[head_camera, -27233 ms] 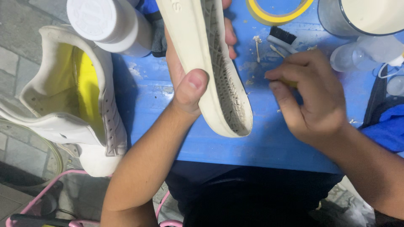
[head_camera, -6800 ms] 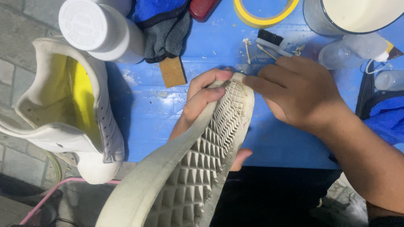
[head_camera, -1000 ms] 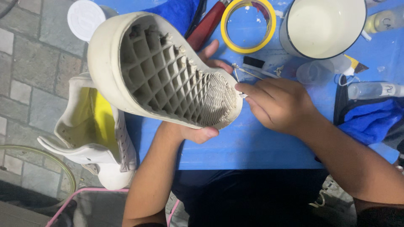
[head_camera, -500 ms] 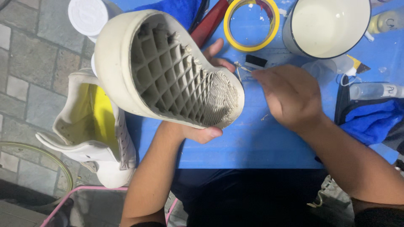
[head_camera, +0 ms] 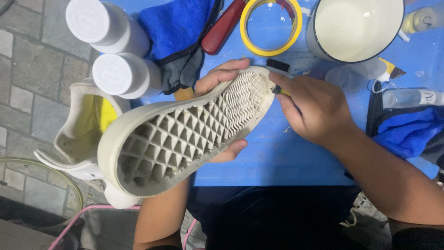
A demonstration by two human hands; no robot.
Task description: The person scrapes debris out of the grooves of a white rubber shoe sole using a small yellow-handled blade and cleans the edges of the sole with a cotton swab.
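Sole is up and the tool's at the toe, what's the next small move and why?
Probably a short stroke of the right hand along the toe edge of the shoe sole, which the left hand holds tread-up. The small tool's tip sits at that rim, and grime shows in the wavy grooves there.

One head-worn view looks steeply down from close above at the blue table (head_camera: 296, 162), its near edge low in frame, paved floor (head_camera: 27, 69) left.

Off-white sneaker (head_camera: 185, 134), sole up, grimy diamond and wavy tread exposed, tilted, toe near the yellow tape ring (head_camera: 272, 28), heel well off from it toward the viewer, small dark-tipped tool (head_camera: 277, 91) touching toe edge
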